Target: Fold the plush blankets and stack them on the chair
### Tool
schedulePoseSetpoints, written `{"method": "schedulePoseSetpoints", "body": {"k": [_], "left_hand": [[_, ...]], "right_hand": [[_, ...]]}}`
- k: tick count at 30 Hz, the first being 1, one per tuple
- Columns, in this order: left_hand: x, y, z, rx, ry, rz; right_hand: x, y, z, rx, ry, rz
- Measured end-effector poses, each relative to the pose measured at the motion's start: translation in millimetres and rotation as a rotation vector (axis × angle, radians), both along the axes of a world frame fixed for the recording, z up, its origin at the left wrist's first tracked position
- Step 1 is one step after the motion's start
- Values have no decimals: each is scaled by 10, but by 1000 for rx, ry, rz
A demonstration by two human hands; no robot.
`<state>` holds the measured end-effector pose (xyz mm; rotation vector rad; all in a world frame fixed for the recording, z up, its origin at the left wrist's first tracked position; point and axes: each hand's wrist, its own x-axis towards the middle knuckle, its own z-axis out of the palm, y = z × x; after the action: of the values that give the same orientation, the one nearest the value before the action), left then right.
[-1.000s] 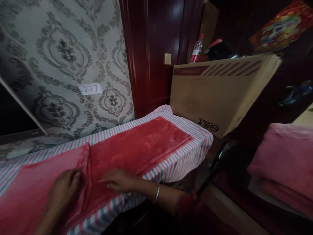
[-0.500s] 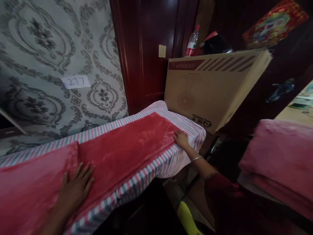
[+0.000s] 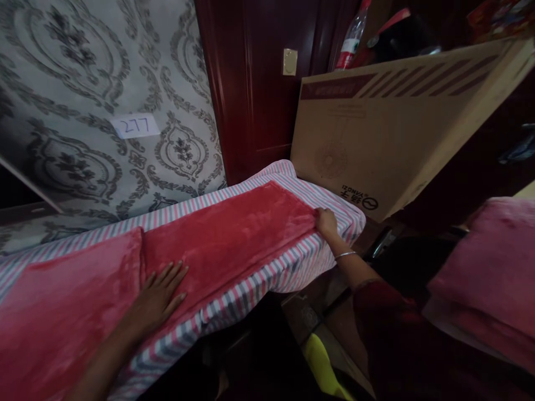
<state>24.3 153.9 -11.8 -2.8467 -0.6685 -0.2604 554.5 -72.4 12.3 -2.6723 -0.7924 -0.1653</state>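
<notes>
On the head view I saw the cloth (image 3: 234, 234) lying folded along the striped cover (image 3: 311, 262). The right hand (image 3: 327, 222) pinched its near right corner; the left hand (image 3: 156, 301) lay flat on it, fingers spread, unclenched. A carton (image 3: 376, 133) stood behind.

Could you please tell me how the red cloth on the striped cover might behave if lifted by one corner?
The red cloth is probably floppy, as its surface looks soft and plush. Its layered near edge suggests it might unfold if only the corner at the right hand rises. Lying broad and flat, it seems unlikely to roll.
</notes>
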Motion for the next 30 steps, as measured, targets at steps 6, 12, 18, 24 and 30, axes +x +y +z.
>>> {"method": "schedulePoseSetpoints", "body": {"k": [6, 12, 18, 24, 30], "left_hand": [[-35, 26, -41, 43, 70, -22], [-55, 49, -40, 57, 38, -39], [-105, 84, -115, 64, -1, -39], [-133, 173, -217, 143, -88, -105], [-114, 193, -240, 128, -121, -96]], "right_hand": [[63, 0, -47, 27, 71, -84], [106, 38, -26, 100, 161, -135], [300, -39, -15, 333, 356, -186], [359, 10, -57, 851, 566, -140], [67, 234, -221, 1268, 709, -1]]}}
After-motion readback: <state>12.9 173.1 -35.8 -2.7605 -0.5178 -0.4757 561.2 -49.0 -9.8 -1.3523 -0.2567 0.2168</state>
